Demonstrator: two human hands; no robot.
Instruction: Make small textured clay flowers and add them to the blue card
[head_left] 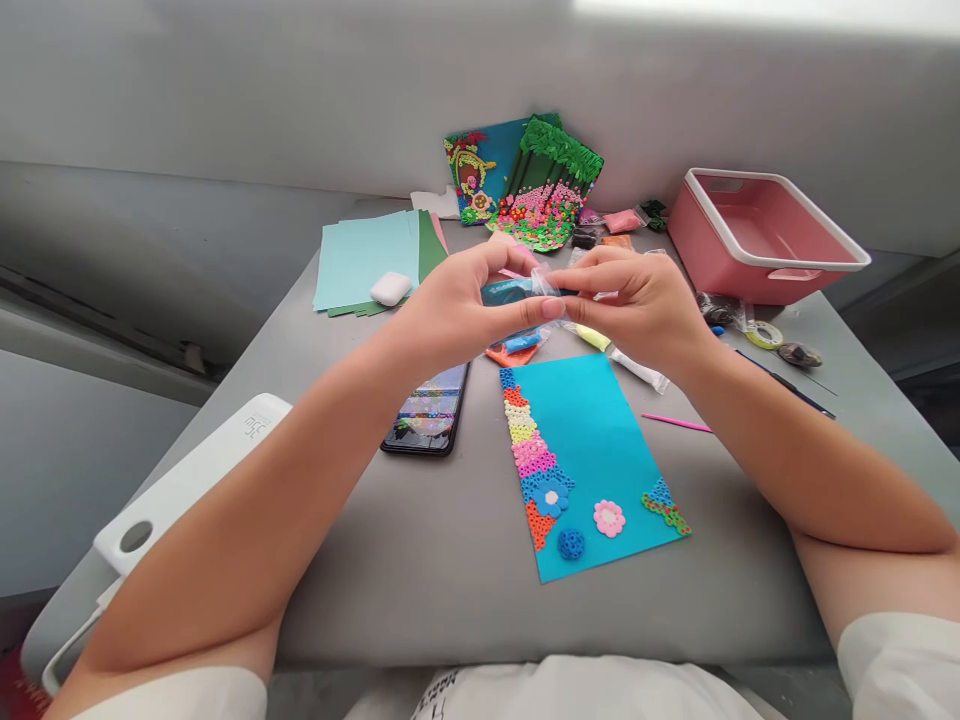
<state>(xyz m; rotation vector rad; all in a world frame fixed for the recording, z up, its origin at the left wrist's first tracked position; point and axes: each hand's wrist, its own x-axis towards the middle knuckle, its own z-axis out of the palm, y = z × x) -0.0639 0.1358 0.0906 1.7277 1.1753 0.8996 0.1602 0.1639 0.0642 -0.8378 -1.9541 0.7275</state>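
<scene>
My left hand (480, 295) grips a small clear plastic packet of dark teal clay (506, 292), held above the table. My right hand (626, 300) pinches the packet's other end between thumb and fingers. Below them lies a bright blue sheet (600, 430). Bands of dotted coloured clay run down its left edge, with a blue clay flower (551, 497) near the bottom. A pink clay flower (609, 519) and a dotted blue ball (571, 544) sit on its lower part. A packet of yellow clay (592, 337) and one of blue clay (523, 342) lie just behind the sheet.
A phone (427, 410) lies left of the sheet, a pink tool (676, 423) right of it. Farther back are light-blue papers (364, 255) under a white case (391, 289), decorated cards (551, 180) and a pink bin (750, 255). A white fan-like device (187, 480) stands left.
</scene>
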